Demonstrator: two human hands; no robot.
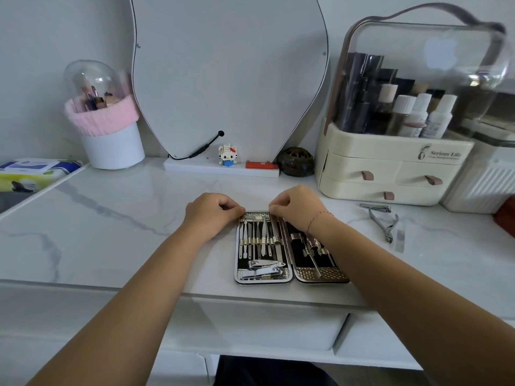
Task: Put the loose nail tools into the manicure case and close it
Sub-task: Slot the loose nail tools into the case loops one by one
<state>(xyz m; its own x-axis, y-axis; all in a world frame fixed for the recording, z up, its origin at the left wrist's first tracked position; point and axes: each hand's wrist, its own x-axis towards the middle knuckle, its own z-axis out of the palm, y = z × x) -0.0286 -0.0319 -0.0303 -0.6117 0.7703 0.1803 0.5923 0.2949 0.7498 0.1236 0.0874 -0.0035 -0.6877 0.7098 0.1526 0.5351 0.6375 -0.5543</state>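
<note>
Rectangular manicure case, black lining, metallic patterned rim, lies open flat on the white marble-pattern tabletop; its left half carries a row of steel implements under a strap and two clippers at the near end; its right half carries several more. Left hand sits at the case's far left corner, right hand at its far edge near the hinge; fingers of both are curled, tips against the rim; whether they pinch it cannot be told. To the right of the case and apart from it lie a silver nail clipper, a grey steel cuticle nipper and a small flat greyish strip. A cream drawer organiser with clear dome stands beyond the case, to its right.
</note>
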